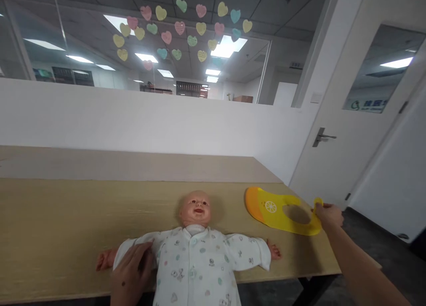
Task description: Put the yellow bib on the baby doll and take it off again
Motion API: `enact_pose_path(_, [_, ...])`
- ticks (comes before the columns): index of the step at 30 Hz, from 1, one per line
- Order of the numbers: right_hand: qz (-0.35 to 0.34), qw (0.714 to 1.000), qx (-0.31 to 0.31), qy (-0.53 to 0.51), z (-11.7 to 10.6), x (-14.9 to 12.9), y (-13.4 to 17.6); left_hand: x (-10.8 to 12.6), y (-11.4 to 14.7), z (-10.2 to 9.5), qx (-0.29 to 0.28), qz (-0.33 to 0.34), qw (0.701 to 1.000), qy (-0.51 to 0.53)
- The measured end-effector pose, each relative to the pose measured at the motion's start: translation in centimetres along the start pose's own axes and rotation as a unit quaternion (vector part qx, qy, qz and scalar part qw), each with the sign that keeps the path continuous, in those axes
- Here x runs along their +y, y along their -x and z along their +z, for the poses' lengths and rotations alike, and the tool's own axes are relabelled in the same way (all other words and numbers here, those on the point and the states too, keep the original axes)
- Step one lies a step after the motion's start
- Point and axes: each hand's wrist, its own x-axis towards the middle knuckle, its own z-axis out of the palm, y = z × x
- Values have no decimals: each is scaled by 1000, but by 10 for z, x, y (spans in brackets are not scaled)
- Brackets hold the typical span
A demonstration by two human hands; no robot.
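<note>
yellow silicone bib (278,212) with an orange lip lies at the wooden tabletop's (66,217) right edge, its strap pinched by the right hand (329,214). left hand (132,270) rests flat, fingers spread, on the baby doll's (196,248) patterned white sleeve near the front edge.

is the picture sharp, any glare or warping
Head view: ceiling lights glare in the glass; wide-lens warping bends the door and table edge; doll and bib slightly soft; soft shadows under both.

Table left half: bare wooden table (60,217), free passage.
Centre: baby doll (196,252) obstructs.
Right edge: yellow bib (276,210) obstructs.
</note>
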Motion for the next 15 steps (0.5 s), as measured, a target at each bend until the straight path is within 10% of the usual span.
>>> enact_pose_path(15, [-193,971,-41,131,16,55,38,-4,2,1,-15,14,999,-33])
